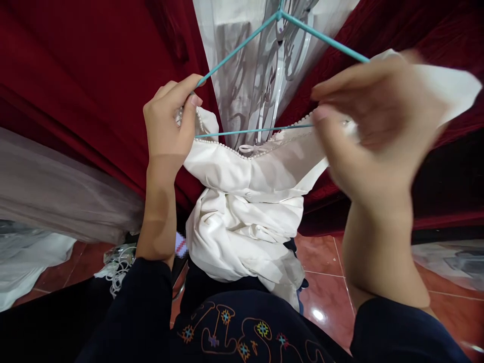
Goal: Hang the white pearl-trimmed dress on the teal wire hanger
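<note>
A white dress [227, 232] with pearl beading along its neckline hangs from a thin turquoise hanger [242, 48], its skirt bunched in folds low in front of my body. My left hand [172, 118] is closed, pinching the hanger's left corner and the beaded shoulder of the dress between thumb and fingers. At the hanger's right end, my right hand [378, 121] is blurred by motion. Its thumb and fingers curve with a gap between them, and I see nothing gripped there. White fabric shows behind that hand, and the hanger's right corner is hidden by it.
Dark red drapes [94, 65] hang on both sides. Several white hangers [278, 75] with pale garments are behind the dress. White cords [121, 269] lie at lower left, near pale fabric [34, 262]. Reddish floor tiles [321, 257] show below.
</note>
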A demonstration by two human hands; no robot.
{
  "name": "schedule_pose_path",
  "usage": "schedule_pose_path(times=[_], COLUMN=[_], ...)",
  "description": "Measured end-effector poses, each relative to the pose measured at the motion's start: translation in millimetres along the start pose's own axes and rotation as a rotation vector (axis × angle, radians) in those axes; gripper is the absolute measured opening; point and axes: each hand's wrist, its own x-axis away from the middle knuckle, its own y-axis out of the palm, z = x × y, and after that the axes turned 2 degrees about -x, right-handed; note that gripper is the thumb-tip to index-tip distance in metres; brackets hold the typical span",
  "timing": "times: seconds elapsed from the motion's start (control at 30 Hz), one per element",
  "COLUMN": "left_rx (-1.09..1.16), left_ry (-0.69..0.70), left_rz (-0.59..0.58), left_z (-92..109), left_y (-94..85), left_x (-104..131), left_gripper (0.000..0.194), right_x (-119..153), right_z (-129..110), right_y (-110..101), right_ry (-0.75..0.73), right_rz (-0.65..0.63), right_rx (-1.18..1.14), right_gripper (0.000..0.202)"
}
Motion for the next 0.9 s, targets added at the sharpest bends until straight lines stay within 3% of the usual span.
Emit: schedule_pose_path(times=[0.07, 0.13, 0.23, 0.3, 0.37, 0.43, 0.57, 0.9], left_rx=[0.037, 0.073, 0.204, 0.355, 0.458, 0.516, 0.579, 0.507], left_ry=[0.094, 0.168, 0.081, -0.078, -0.240, -0.329, -0.341, -0.296], left_rz=[0.101, 0.313, 0.661, 0.731, 0.731, 0.637, 0.480, 0.672], left_z=[-1, 12, 45, 65, 77, 80, 79, 74], left_y=[0.3, 3.5, 17.9, 32.8, 47.3, 57.1, 60.8, 61.5], left_x=[5, 16, 46, 70, 91, 103, 107, 108], left_gripper=[0.040, 0.035, 0.011, 0.011, 0.011, 0.010, 0.007, 0.001], right_x=[9, 18, 31, 38, 40, 41, 41, 55], right_z=[5, 14, 21, 20, 17, 15, 13, 7], right_y=[18, 34, 50, 55, 55, 55, 54, 68], right_ry=[-0.032, -0.034, -0.018, -0.029, -0.062, -0.065, 0.040, 0.097], right_rz=[-0.135, -0.177, -0.100, -0.062, -0.018, -0.005, -0.074, 0.077], right_rx=[0.075, 0.176, 0.255, 0.256, 0.229, 0.214, 0.253, 0.190], right_gripper=[0.025, 0.023, 0.023, 0.023, 0.023, 0.023, 0.027, 0.025])
